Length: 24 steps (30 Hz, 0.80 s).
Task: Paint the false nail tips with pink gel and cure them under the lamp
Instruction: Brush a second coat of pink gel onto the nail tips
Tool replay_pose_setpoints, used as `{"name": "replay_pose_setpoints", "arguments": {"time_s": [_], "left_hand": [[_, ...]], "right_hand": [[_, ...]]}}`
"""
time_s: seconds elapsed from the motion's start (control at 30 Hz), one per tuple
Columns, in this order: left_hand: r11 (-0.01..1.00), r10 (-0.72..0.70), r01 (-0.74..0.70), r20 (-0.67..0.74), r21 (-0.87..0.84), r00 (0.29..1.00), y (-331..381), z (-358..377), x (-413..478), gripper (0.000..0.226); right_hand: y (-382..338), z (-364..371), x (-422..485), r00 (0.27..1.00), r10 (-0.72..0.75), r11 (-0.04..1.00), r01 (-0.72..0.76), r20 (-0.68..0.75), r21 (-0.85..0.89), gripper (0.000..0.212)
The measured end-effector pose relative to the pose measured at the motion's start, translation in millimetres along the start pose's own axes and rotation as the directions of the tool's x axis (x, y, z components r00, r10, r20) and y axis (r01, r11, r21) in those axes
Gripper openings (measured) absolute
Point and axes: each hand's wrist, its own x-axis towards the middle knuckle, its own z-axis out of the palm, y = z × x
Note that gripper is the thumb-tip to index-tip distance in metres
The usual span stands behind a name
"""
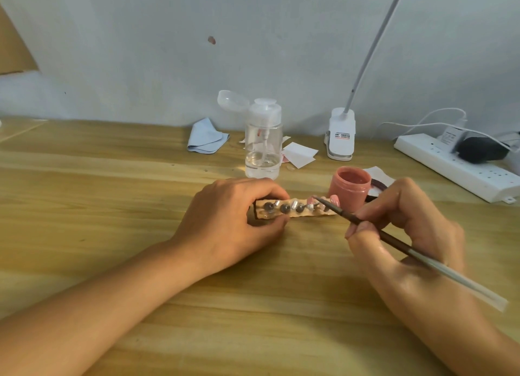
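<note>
Our left hand pinches the strip of false nail tips on the table. Our right hand grips the brush, bristles over the strip, beside the open pink gel jar.

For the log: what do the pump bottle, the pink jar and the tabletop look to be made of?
Pump bottle: clear glossy plastic, probably; liquid and tube show through. Pink jar: likely plastic, ridged neck, dull pink; possibly tinted by the gel inside. Tabletop: wood or wood-look laminate, satin, streaked grain.
</note>
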Motion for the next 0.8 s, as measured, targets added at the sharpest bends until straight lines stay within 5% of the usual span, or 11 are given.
{"name": "replay_pose_setpoints", "arguments": {"time_s": [0.27, 0.8], "left_hand": [[0.999, -0.036, 0.035, 0.024, 0.016, 0.999, 0.4, -0.3, 0.4, 0.028], [0.995, -0.034, 0.032, 0.016, 0.099, 0.999, 0.2, 0.1, 0.3, 0.019]], "right_hand": [[-2.6, 6.5, -6.1, 0.972, -0.129, 0.987, 0.106, -0.197, -0.125, 0.008], [-7.9, 11.9, -4.1, 0.982, -0.155, 0.973, 0.132, -0.111, -0.191, 0.011]]}}
